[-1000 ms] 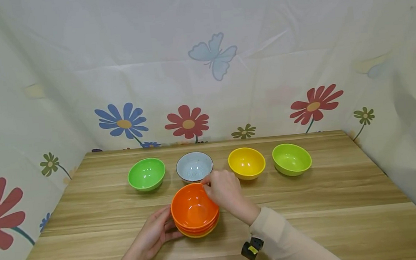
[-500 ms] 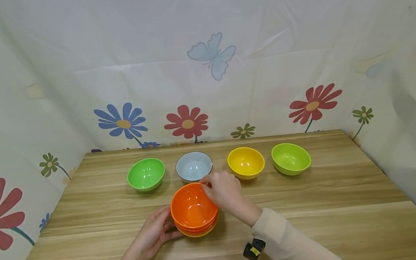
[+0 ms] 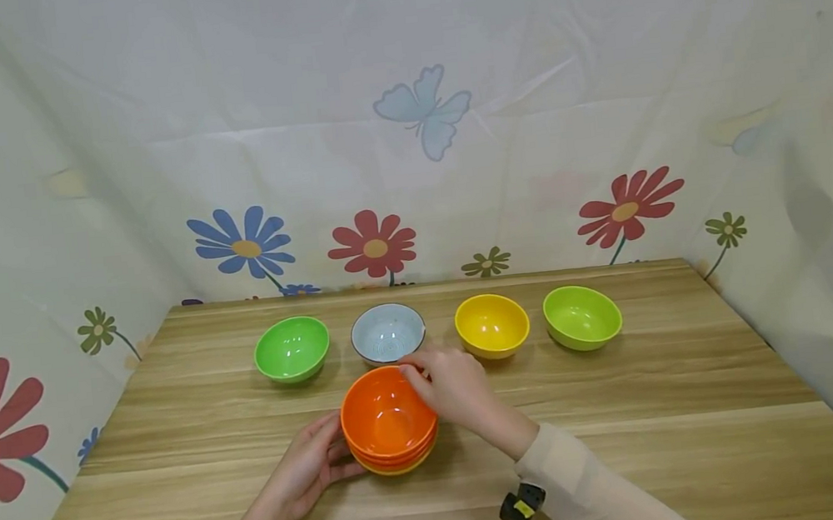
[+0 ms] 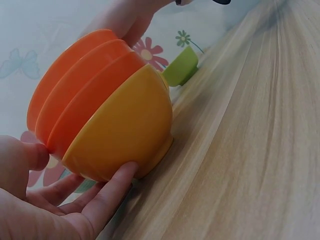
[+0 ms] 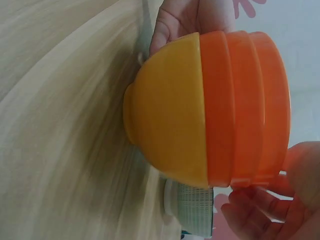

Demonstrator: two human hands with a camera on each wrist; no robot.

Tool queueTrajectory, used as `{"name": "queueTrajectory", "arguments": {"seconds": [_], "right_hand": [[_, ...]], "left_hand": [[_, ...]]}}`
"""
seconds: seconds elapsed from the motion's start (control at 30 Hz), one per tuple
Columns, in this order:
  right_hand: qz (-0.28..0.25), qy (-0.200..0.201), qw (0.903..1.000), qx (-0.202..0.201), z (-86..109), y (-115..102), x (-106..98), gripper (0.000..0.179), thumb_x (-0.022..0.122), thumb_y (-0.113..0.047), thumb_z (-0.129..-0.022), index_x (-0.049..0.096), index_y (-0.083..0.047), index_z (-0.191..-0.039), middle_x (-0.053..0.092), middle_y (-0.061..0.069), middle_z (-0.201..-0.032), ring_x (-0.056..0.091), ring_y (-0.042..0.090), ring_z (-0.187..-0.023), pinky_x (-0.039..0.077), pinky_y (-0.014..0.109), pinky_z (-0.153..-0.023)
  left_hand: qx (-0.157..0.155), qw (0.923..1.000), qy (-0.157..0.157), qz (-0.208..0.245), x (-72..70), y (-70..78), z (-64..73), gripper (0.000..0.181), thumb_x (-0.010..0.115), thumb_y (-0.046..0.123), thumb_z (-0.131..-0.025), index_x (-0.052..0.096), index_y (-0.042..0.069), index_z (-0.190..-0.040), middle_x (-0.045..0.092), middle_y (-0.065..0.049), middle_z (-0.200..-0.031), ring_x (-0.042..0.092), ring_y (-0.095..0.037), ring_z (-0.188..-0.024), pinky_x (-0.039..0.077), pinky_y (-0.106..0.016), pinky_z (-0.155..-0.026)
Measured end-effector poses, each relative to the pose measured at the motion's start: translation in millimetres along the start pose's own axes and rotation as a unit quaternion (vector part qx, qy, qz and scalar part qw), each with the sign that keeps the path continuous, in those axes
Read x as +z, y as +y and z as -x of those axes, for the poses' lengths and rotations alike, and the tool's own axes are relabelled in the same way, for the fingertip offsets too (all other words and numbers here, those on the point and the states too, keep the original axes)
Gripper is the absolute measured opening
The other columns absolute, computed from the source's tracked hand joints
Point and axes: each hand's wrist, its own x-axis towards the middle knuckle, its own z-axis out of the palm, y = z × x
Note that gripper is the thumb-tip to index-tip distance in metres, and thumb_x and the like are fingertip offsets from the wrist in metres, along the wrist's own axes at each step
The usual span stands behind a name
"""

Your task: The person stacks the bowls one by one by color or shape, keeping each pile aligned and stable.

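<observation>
Three orange bowls point(image 3: 386, 413) are nested in a deeper yellow bowl point(image 4: 127, 120), forming one stack near the middle of the table. The yellow bowl's foot is down at the wood in both wrist views. My left hand point(image 3: 311, 463) holds the stack from its left side, thumb by the orange rims and fingers spread under the yellow bowl's curve. At the far right of the rim, my right hand point(image 3: 453, 386) pinches the top orange bowl, thumb at the inner edge and fingers outside below the rims.
Behind the stack stands a row of single bowls: green point(image 3: 293, 350), grey-blue with a dark rim point(image 3: 388, 332), yellow point(image 3: 492, 325) and lime green point(image 3: 582, 317). A flowered cloth point(image 3: 512, 159) hangs around the wooden table point(image 3: 670, 470).
My right wrist and forearm have shifted slightly right and down, with the fingers still at the rim. The stack and my left hand have stayed in place.
</observation>
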Motion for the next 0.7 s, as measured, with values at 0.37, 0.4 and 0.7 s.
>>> {"name": "queueTrajectory", "arguments": {"seconds": [0.37, 0.4, 0.7], "right_hand": [[-0.100, -0.031, 0.9940, 0.032, 9.6, 16.7, 6.9, 0.033, 0.046, -0.029, -0.097, 0.060, -0.015, -0.124, 0.062, 0.002, -0.119, 0.058, 0.018, -0.107, 0.049, 0.035, -0.091], [-0.106, -0.030, 0.9932, 0.038, 10.5, 18.6, 7.8, 0.034, 0.045, -0.029, -0.097, 0.058, -0.015, -0.125, 0.061, 0.002, -0.122, 0.056, 0.019, -0.112, 0.047, 0.037, -0.094], [-0.182, -0.040, 0.9810, 0.054, 20.3, 31.0, 13.5, 0.039, 0.036, -0.028, -0.100, 0.052, -0.010, -0.131, 0.054, 0.007, -0.129, 0.050, 0.023, -0.120, 0.041, 0.043, -0.101]], "left_hand": [[0.006, 1.0000, 0.003, -0.001, -0.4, -1.6, -0.5, 0.060, 0.045, 0.041, -0.095, 0.038, -0.001, -0.136, 0.043, -0.017, -0.138, 0.059, -0.021, -0.101, 0.051, -0.047, -0.085], [0.006, 1.0000, 0.003, -0.001, -0.5, -1.7, -0.5, 0.060, 0.046, 0.041, -0.094, 0.038, -0.001, -0.136, 0.043, -0.018, -0.138, 0.059, -0.020, -0.101, 0.051, -0.046, -0.085], [0.002, 1.0000, 0.006, 0.000, -0.4, -1.6, -0.4, 0.060, 0.045, 0.041, -0.095, 0.037, -0.001, -0.137, 0.041, -0.020, -0.139, 0.060, -0.021, -0.101, 0.051, -0.046, -0.085]]}}
